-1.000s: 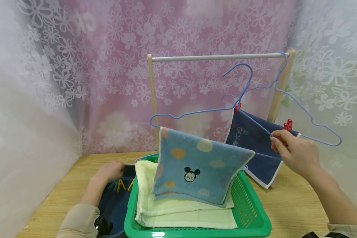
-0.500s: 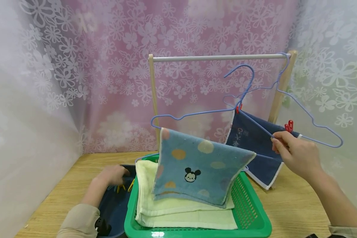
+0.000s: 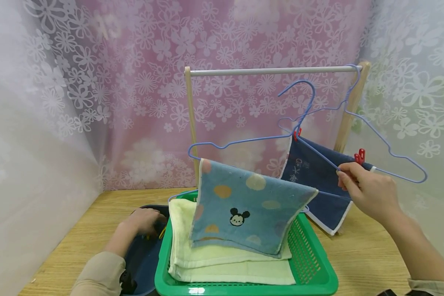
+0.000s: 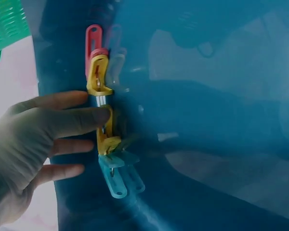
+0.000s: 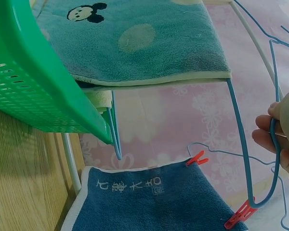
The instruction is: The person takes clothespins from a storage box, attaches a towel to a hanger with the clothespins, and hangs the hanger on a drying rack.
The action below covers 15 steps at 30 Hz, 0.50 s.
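My right hand [image 3: 371,189] grips the right end of a blue wire hanger [image 3: 240,142] and holds it over the green basket. A light blue towel [image 3: 225,185] with pale and orange dots and a mouse face is draped over the hanger's bottom bar. My left hand [image 3: 144,220] is down in a dark blue tray [image 3: 142,255]. In the left wrist view its fairly straight fingers reach a row of clothespins, one fingertip right at a yellow clothespin [image 4: 108,142]. Beside it lie another yellow clothespin [image 4: 97,74], a red clothespin [image 4: 93,38] and a light blue clothespin [image 4: 114,180].
Pale yellow towels [image 3: 229,271] lie in the green basket [image 3: 318,263], with part of another hanger [image 3: 183,193] showing. Behind stands a rack with a metal rail [image 3: 274,71]. From its right end hangs a navy towel [image 3: 314,172], clipped by red clothespins [image 3: 359,156] to a hanger.
My left hand has shifted slightly right within the tray and now covers most of the clothespins in the head view. The right hand, hanger and dotted towel are nearly still.
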Each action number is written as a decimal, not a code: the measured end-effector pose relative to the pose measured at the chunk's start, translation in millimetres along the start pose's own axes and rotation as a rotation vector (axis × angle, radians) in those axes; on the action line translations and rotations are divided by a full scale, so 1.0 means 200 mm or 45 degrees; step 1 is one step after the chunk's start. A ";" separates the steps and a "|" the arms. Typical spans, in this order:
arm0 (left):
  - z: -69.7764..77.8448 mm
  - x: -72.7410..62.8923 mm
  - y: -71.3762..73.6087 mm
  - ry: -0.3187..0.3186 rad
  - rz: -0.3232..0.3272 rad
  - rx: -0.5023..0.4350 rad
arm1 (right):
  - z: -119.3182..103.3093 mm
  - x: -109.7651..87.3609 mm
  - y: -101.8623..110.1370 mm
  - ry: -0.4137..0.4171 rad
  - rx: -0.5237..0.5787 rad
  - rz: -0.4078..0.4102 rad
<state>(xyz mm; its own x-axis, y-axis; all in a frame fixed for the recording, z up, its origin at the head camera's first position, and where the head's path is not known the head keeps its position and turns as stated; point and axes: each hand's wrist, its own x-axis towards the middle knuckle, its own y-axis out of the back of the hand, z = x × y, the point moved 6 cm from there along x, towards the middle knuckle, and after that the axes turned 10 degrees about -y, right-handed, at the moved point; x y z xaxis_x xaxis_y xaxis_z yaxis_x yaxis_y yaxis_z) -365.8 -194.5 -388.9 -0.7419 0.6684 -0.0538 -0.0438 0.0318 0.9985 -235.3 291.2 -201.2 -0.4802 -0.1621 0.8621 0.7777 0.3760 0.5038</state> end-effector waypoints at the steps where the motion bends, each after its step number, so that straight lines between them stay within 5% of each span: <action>1: 0.01 0.01 0.00 -0.035 0.020 0.030 | 0.00 0.00 0.00 0.001 -0.002 -0.001; 7: 0.06 0.03 0.01 -0.217 0.113 0.139 | 0.00 0.01 0.00 -0.006 -0.008 -0.009; 15: 0.10 0.04 0.01 -0.245 0.096 0.091 | 0.00 0.00 0.00 -0.001 -0.017 -0.010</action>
<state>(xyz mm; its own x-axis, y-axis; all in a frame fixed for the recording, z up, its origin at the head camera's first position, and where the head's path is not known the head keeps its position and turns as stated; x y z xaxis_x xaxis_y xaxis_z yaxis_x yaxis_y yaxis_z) -357.7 -174.4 -387.0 -0.5998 0.8000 0.0162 0.0594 0.0243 0.9979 -236.5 291.2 -200.9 -0.4869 -0.1644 0.8579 0.7789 0.3627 0.5116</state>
